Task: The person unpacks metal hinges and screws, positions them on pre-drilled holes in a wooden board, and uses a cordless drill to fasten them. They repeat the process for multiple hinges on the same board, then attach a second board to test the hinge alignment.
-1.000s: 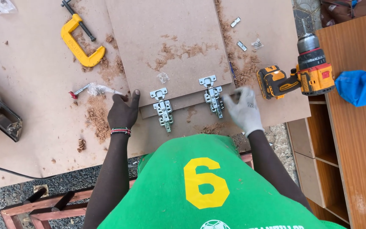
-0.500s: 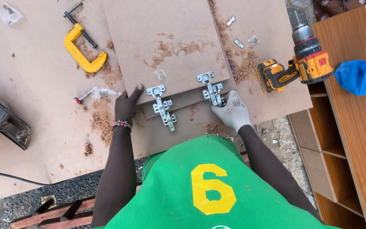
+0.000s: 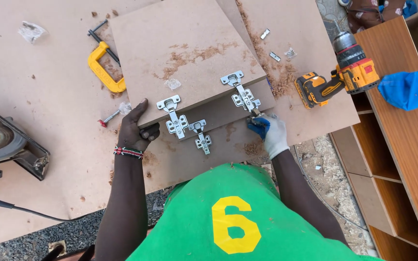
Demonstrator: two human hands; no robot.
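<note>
A brown fibreboard panel [image 3: 185, 63] lies on top of a stack, its near edge raised. Two silver cabinet hinges are screwed to that edge, the left hinge [image 3: 172, 116] and the right hinge [image 3: 240, 92]. My bare left hand [image 3: 134, 130], with a beaded wristband, grips the panel's near left corner. My right hand [image 3: 269, 133], in a white and blue glove, pinches the free end of the right hinge. Under the raised edge, a lower panel [image 3: 228, 121] shows a third hinge [image 3: 200, 135].
A yellow cordless drill [image 3: 337, 82] lies at the right, beside a blue cloth [image 3: 410, 87] on a wooden cabinet [image 3: 402, 154]. A yellow clamp [image 3: 103, 70] and a red-tipped tool [image 3: 110, 117] lie at the left, a circular saw [image 3: 1, 145] at far left. Sawdust and small metal parts [image 3: 269, 46] are scattered.
The top panel's near edge has come up and shifted, uncovering the hinge on the panel below. My left hand now grips the corner; my right hand has closed on the right hinge's end.
</note>
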